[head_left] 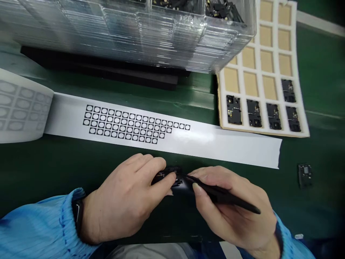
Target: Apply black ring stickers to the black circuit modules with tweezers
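Note:
My left hand [126,198] is closed around a small black electronic module [176,180], its fingers covering much of the part. Between the thumb and fingers of my right hand [229,201] lies a pair of black tweezers [234,199], slanting down to the right. Their tip meets the module's right side; whether anything is pinched in the tip I cannot tell. Just beyond both hands stretches a white backing strip [210,144] bearing rows of small black square stickers with pale round centres [125,124].
Stacked clear plastic trays [129,39] rise at the back, with black parts in the top one. A black slab [107,72] sits below them. At right, a white foam tray [302,108] holds several black modules. One loose module [305,175] lies on the green mat [326,151].

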{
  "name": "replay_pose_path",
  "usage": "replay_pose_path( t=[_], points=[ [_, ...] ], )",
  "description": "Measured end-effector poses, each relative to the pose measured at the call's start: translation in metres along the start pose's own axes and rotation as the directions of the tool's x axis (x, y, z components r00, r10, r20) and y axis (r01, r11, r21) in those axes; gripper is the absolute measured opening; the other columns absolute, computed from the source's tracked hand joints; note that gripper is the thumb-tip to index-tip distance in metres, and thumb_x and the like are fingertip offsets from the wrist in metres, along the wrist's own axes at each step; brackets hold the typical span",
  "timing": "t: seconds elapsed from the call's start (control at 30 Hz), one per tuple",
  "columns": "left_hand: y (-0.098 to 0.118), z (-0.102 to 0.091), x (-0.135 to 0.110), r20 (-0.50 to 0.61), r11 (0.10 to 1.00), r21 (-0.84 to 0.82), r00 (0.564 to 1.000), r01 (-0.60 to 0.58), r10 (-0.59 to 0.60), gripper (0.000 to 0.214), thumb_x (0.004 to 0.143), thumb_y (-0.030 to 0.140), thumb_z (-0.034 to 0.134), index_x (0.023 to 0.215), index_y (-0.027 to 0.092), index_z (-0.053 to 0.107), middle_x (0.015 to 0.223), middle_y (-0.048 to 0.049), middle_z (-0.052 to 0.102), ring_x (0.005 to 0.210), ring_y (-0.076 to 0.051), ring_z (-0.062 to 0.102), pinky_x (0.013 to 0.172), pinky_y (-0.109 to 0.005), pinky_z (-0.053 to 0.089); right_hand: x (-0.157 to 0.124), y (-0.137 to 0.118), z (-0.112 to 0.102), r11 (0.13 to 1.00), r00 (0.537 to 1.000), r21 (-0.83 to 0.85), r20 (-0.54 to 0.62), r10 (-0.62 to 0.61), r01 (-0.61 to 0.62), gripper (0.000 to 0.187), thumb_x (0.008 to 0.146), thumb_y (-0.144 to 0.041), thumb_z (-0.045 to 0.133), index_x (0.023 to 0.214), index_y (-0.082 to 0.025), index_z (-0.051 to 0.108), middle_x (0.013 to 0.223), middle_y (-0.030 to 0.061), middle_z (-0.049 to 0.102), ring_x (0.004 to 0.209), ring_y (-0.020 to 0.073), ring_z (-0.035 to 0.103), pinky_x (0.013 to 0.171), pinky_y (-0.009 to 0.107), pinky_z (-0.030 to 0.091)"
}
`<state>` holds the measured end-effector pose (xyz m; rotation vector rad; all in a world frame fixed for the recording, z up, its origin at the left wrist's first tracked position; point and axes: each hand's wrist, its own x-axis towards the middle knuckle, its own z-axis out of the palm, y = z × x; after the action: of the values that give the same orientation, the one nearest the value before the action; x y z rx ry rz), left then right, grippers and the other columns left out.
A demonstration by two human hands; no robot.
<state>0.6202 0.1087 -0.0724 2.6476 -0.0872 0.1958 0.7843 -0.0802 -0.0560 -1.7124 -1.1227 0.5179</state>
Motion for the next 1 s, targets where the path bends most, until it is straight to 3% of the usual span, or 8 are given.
replay_pose_path(
  t=[0.07,0.13,0.23,0.3,0.4,0.57,0.7,1.0],
  points=[
    [0.002,0.0,-0.001,-0.006,0.999,0.029,1.0,-0.015,0.016,0.031,0.1,0.017,0.062,0.131,0.01,0.063,0.111,-0.0112,0.058,0.088,-0.023,0.053,0.072,-0.039,0.045,-0.001,0.0,-0.002,0.995,0.997,0.075,-0.036,0.066,-0.063,0.03,0.091,0.0,0.059,0.113,-0.02,0.059,0.103,0.0091,0.07,0.1,0.0257,0.074,0.086,0.044,0.065],
    [0.006,0.0,-0.002,0.0,0.998,0.066,1.0,-0.017,0.017,0.034,0.102,0.021,0.061,0.134,0.008,0.062,0.112,-0.0124,0.06,0.09,-0.024,0.056,0.072,-0.04,0.047,-0.001,0.001,-0.003,0.998,0.999,0.059,-0.003,0.036,-0.036,0.028,0.094,-0.001,0.051,0.113,-0.021,0.055,0.097,0.0066,0.067,0.091,0.0229,0.071,0.076,0.04,0.063],
    [0.011,0.001,-0.003,0.006,0.994,0.108,1.0,-0.017,0.017,0.037,0.105,0.024,0.058,0.137,0.005,0.061,0.112,-0.0143,0.062,0.092,-0.027,0.059,0.072,-0.042,0.05,0.0,0.005,-0.003,0.985,0.972,-0.153,0.228,-0.046,0.082,0.021,0.094,-0.007,0.054,0.11,-0.019,0.058,0.083,0.0033,0.06,0.069,0.0174,0.058,0.055,0.031,0.049],
    [0.014,0.001,-0.004,0.025,0.993,0.117,1.0,-0.016,0.013,0.038,0.105,0.023,0.057,0.138,0.004,0.06,0.112,-0.0144,0.063,0.092,-0.027,0.06,0.073,-0.042,0.051,-0.002,0.009,-0.002,0.958,0.946,-0.252,0.32,-0.052,0.138,0.018,0.093,-0.009,0.06,0.109,-0.016,0.063,0.083,0.0041,0.059,0.067,0.0161,0.054,0.054,0.03,0.044],
    [0.015,0.001,-0.004,0.048,0.994,0.108,0.999,-0.015,0.009,0.038,0.103,0.019,0.057,0.138,0.003,0.06,0.11,-0.0132,0.062,0.089,-0.026,0.059,0.074,-0.042,0.052,-0.008,0.011,-0.001,0.918,0.942,-0.331,0.317,-0.109,0.218,0.032,0.093,-0.008,0.066,0.125,-0.011,0.067,0.09,0.0069,0.062,0.072,0.0169,0.057,0.057,0.03,0.047],
    [0.018,0.003,-0.003,0.019,0.994,0.107,1.0,0.019,-0.021,0.035,0.103,0.025,0.058,0.129,0.004,0.066,0.095,-0.0103,0.062,0.078,-0.025,0.057,0.064,-0.042,0.051,-0.017,0.007,0.002,0.806,0.894,-0.5,0.441,-0.077,0.316,0.057,0.098,-0.014,0.054,0.153,-0.004,0.051,0.107,0.0162,0.064,0.08,0.0241,0.063,0.059,0.035,0.055],
    [0.021,0.004,-0.002,0.008,0.995,0.098,1.0,0.012,-0.013,0.03,0.104,0.025,0.056,0.123,0.005,0.067,0.093,-0.0095,0.063,0.074,-0.024,0.056,0.062,-0.043,0.05,-0.02,0.007,0.006,0.754,0.879,-0.555,0.473,-0.062,0.351,0.065,0.093,-0.006,0.05,0.157,-0.001,0.045,0.111,0.0194,0.062,0.083,0.0255,0.063,0.059,0.036,0.058],
    [0.022,0.002,-0.004,0.006,0.997,0.043,0.998,0.063,-0.063,0.025,0.105,0.023,0.056,0.121,0.007,0.067,0.089,-0.0054,0.061,0.075,-0.021,0.055,0.064,-0.04,0.047,-0.017,0.007,0.008,0.715,0.88,-0.592,0.471,-0.067,0.371,0.059,0.097,-0.011,0.052,0.155,-0.003,0.049,0.112,0.0174,0.058,0.086,0.0251,0.06,0.063,0.036,0.06]
  ],
)
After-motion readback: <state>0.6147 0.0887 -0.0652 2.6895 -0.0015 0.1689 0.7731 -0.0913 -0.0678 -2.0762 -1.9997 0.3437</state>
